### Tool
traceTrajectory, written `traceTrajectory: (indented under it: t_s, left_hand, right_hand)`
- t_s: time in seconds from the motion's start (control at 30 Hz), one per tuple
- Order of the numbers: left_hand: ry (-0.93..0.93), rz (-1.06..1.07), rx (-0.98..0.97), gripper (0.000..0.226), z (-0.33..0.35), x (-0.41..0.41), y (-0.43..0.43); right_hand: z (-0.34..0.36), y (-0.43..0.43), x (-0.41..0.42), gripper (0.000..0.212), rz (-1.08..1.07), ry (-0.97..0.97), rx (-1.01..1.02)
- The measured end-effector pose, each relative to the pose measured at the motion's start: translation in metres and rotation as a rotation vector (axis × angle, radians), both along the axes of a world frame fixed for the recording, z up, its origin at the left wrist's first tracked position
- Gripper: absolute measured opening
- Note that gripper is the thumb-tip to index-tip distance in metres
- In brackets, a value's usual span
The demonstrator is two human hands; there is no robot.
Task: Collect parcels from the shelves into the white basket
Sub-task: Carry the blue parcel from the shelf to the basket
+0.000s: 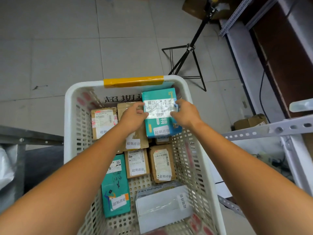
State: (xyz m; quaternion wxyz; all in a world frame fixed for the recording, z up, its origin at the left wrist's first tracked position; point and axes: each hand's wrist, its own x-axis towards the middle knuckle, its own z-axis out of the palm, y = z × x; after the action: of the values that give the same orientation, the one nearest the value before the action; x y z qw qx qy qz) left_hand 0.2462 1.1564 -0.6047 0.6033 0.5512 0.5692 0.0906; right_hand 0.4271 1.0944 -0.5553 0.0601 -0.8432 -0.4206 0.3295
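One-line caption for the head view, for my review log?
Left hand and right hand hold a teal box over brown parcels in the white basket.

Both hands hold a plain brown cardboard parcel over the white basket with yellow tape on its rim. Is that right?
Not quite: the parcel is a teal box with a white shipping label, not plain brown cardboard. The head view shows the left hand and right hand gripping it over the white basket with yellow tape on its rim.
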Motion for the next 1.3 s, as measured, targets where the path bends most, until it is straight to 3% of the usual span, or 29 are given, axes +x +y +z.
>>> traceTrajectory:
  t_s: [0.17,0.4,0.63,1.03,1.13,1.3]
  left_hand:
    - [0.128,-0.142,0.207,0.036,0.048,-0.012,0.012]
    - [0.357,-0.476,0.482,0.038,0.152,-0.014,0.023]
    - [0.349,-0.622,0.669,0.041,0.271,-0.002,0.004]
    - [0.308,-0.796,0.907,0.039,0.402,0.011,-0.119]
    - [0.295,-0.843,0.953,0.039,0.427,0.023,-0.165]
    - [0.259,-0.96,0.984,0.034,0.454,0.058,-0.264]
  right_hand:
    - [0.055,-0.006,0.001,0.038,0.116,-0.051,-0.082]
    - [0.16,-0.032,0.0,0.044,0.075,-0.116,-0.062]
    - [0.259,-0.082,-0.014,0.045,-0.014,-0.195,0.061]
    - [0.365,-0.249,-0.028,0.05,-0.184,-0.224,0.193]
    - [0.385,-0.304,-0.021,0.044,-0.232,-0.259,0.233]
    - [0.414,-0.423,-0.005,0.052,-0.342,-0.243,0.265]
